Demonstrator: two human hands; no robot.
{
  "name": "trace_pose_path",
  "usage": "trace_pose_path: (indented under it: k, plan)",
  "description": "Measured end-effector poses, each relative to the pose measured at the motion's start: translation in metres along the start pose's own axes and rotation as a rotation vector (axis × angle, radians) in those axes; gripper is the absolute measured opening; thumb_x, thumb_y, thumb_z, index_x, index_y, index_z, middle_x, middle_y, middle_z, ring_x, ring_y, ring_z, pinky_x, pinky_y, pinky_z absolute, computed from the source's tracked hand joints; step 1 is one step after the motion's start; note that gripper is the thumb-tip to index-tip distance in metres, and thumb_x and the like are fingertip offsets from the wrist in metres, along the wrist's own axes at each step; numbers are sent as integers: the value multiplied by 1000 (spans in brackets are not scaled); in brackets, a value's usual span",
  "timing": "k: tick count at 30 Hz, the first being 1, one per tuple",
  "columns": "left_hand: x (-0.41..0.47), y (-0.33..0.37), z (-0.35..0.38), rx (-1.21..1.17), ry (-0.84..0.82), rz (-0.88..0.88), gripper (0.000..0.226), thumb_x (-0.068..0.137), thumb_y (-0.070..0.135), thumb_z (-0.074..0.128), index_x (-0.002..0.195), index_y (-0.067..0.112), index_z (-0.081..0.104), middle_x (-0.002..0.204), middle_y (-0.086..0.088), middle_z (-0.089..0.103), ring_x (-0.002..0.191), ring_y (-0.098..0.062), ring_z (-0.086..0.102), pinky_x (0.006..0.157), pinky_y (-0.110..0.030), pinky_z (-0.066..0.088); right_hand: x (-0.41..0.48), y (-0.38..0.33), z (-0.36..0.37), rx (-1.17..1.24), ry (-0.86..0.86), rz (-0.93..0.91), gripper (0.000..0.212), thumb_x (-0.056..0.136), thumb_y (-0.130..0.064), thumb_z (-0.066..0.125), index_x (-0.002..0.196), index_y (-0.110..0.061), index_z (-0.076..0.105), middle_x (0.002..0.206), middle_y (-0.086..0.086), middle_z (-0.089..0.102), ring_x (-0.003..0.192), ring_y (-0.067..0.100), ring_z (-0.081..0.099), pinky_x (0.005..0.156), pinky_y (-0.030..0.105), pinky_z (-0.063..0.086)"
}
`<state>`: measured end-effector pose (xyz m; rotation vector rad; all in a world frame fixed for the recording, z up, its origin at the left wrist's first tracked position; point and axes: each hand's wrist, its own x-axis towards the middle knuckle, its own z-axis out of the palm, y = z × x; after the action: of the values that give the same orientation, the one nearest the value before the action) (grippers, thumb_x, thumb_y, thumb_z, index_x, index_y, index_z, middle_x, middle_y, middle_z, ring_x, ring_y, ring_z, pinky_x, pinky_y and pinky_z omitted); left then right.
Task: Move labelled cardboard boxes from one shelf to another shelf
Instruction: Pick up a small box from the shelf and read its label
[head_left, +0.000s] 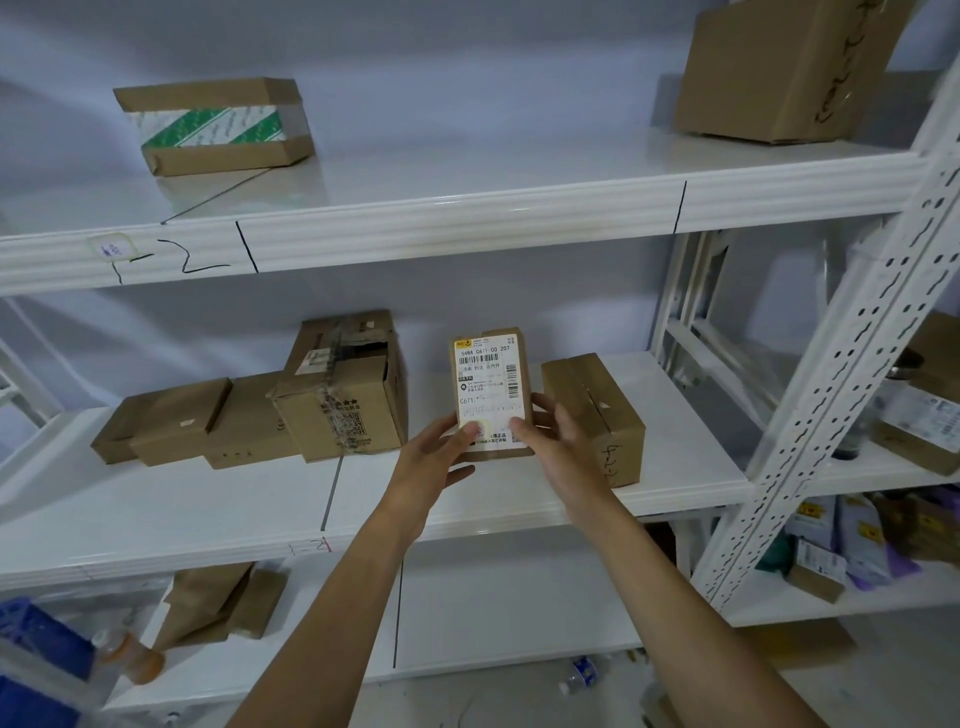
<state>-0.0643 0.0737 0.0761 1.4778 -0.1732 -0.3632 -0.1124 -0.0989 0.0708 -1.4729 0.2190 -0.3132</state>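
A small cardboard box with a white shipping label (489, 379) stands tilted up above the middle shelf (208, 514), label facing me. My left hand (441, 447) grips its lower left corner, thumb on the label. My right hand (550, 431) holds its lower right edge. A plain brown box with handwriting on its end (597, 410) lies just right of it. To the left stands a taped box with a torn flap (348, 395), with flatter brown boxes (176, 421) beside it.
The upper shelf (467, 218) carries a box with green-striped tape (218, 124) at the left and a large carton (779, 73) at the right. A perforated white upright (831, 374) slants on the right, with another rack of parcels (914, 410) behind it. A bottle (582, 673) lies on the floor.
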Motion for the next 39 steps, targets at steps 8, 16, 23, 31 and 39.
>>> trace_pose_path:
  k: [8,16,23,31,39]
  plan:
    - [-9,-7,-1,52,15,52,45,94,33,73,137,26,63,116,1,79,110,-19,75,92,-34,60,-7,3,0,83,-16,33,37,95,-24,74,129,-28,61,119,-5,76,108,15,74,91,27,60]
    - [-15,-11,-3,62,27,73,54,92,27,76,142,27,57,113,-3,80,103,-20,77,91,-35,60,-10,0,1,141,-35,81,38,95,-19,73,132,-23,62,117,-2,79,108,19,75,92,33,59]
    - [-20,-8,3,125,86,108,58,89,30,79,142,21,58,115,-1,77,104,-19,75,83,-29,63,-12,-2,-1,226,-73,128,35,97,-20,68,132,-23,64,117,2,79,113,24,72,99,40,56]
    - [-37,-8,31,339,238,346,62,73,43,90,121,29,55,102,11,69,87,7,66,68,-11,55,-17,6,4,678,-53,296,37,93,-29,62,125,-14,71,118,19,77,103,30,77,81,42,63]
    - [-31,-6,25,192,208,229,42,91,39,75,128,23,64,113,4,75,102,-12,72,77,-25,62,-19,1,7,492,-42,218,32,98,-24,63,128,-15,68,118,12,77,115,29,70,93,39,58]
